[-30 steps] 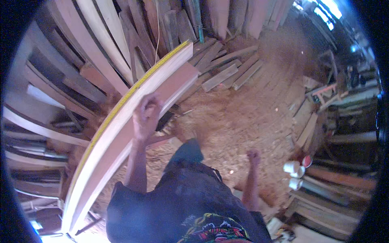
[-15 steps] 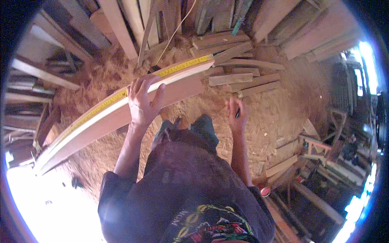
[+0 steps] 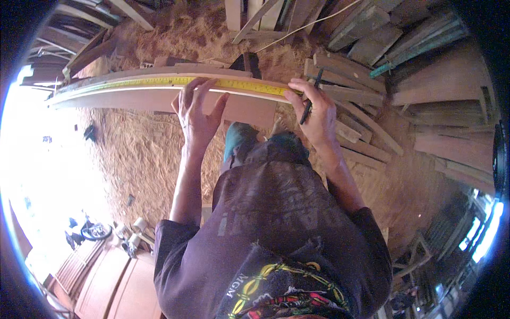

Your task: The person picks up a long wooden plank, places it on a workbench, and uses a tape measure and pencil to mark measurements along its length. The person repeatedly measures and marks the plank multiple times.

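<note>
A long wooden board (image 3: 133,99) with a pale edge stretches across in front of me, its left end running into bright light. Along its top edge lies a yellow tape measure (image 3: 241,85), drawn out. My left hand (image 3: 197,109) is hooked over the edge, fingers across the tape and thumb apart on the near side, holding the tape against the board. At the board's right end, my right hand (image 3: 319,109) holds a slim black pen (image 3: 306,110) between its fingers. The thumb and index fingertip of that hand are at the tape's end.
Loose timber offcuts (image 3: 358,103) are piled on the ground at the right. More planks (image 3: 372,32) lean at the back. A dark block (image 3: 245,65) stands behind the board. Wood shavings (image 3: 143,154) cover the ground. Large panels (image 3: 114,287) and a bicycle wheel (image 3: 96,231) are at the lower left.
My right hand has come up from beside my body to the board's right end, pen in it. The view has turned, so the board lies more level. My left hand stays on the tape.
</note>
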Available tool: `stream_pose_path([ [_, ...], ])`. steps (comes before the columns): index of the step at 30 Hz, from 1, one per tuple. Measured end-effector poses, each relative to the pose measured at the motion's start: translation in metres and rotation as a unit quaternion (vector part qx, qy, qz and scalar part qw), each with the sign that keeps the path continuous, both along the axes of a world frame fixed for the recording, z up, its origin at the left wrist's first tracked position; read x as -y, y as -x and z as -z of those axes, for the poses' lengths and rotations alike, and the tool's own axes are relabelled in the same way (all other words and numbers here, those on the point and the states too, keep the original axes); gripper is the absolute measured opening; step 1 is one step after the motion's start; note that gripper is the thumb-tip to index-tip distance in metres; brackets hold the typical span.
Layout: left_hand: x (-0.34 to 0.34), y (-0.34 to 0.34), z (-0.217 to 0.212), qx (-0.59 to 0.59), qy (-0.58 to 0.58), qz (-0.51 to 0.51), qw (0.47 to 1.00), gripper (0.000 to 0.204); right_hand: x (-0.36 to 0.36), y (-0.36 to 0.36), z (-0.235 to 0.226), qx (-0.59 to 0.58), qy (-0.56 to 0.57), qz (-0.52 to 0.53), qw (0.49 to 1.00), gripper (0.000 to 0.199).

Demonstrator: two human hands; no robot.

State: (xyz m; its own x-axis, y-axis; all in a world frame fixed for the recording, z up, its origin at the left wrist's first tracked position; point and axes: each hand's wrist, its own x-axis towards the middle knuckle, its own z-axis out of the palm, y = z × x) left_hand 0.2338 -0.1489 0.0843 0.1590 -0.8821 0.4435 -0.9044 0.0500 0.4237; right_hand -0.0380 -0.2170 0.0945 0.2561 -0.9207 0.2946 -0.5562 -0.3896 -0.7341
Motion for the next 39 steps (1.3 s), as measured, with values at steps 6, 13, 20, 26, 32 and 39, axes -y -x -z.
stream_pose_path([
  [6, -0.005, -0.005, 0.002, 0.015, -0.004, -0.074, 0.997, 0.046, 0.004, 0.008, -0.007, -0.016, -0.034, -0.014, 0.999, 0.018],
  [13, -0.005, -0.016, 0.001, 0.018, -0.009, -0.055, 0.998, 0.046, 0.003, 0.018, -0.008, -0.031, -0.019, -0.017, 0.999, 0.018],
  [20, -0.003, -0.021, 0.002, 0.021, -0.002, -0.025, 0.999, 0.042, 0.004, 0.047, -0.012, 0.003, -0.168, -0.005, 0.986, 0.021],
  [26, 0.001, -0.022, 0.0, 0.027, -0.012, -0.013, 0.999, 0.037, 0.006, 0.059, -0.011, 0.058, -0.222, -0.016, 0.973, 0.018],
  [32, 0.001, -0.019, -0.006, 0.024, -0.027, -0.002, 0.999, 0.034, 0.009, 0.067, -0.009, 0.114, -0.265, -0.033, 0.957, 0.017],
  [39, 0.002, -0.017, -0.009, 0.024, -0.029, 0.011, 0.999, 0.032, 0.011, 0.074, -0.008, 0.141, -0.293, -0.039, 0.945, 0.019],
])
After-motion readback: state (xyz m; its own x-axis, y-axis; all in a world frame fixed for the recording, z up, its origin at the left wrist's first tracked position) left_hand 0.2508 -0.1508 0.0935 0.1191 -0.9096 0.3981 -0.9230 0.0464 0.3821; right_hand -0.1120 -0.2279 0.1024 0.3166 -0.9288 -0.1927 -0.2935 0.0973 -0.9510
